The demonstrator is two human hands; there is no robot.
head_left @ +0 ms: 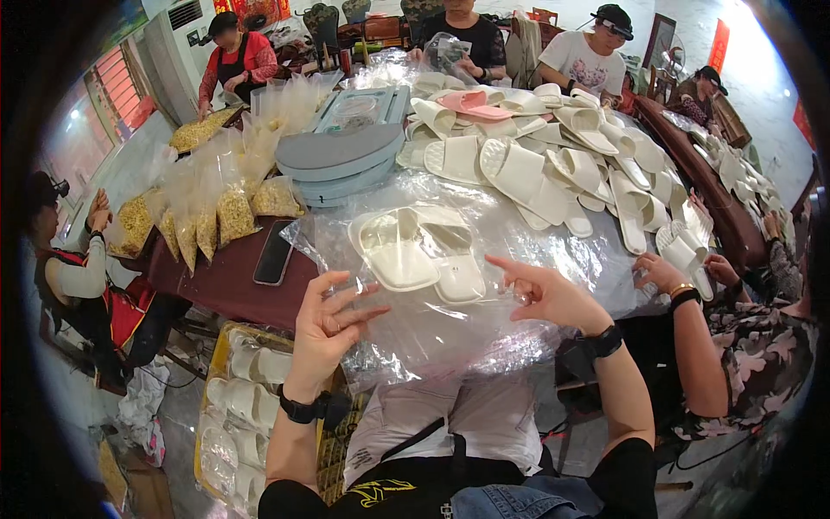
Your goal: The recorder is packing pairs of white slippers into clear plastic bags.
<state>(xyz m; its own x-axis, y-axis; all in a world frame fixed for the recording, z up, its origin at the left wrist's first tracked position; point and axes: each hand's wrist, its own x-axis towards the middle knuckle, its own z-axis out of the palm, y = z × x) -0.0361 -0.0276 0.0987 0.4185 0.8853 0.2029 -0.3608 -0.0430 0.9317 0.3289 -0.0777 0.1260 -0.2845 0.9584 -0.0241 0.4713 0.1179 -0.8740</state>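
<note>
A pair of white slippers (396,253) lies side by side in front of me on clear plastic film (441,337). The film catches bright glare, and I cannot tell whether the slippers are inside a bag or on top of it. My left hand (333,322) is held near the slippers' lower left, fingers spread, nothing in it. To their right, my right hand (553,296) has its index finger stretched out and its thumb apart, also with nothing in it. Both wrists wear black bands.
A heap of white slippers (527,177) with one pink slipper (474,105) rises behind. Bags of yellowish pieces (235,212), a phone (274,253) and grey-blue folded stools (341,156) stand left. A yellow crate (207,406) holds packed slippers below. A co-worker's hand (661,272) is close right.
</note>
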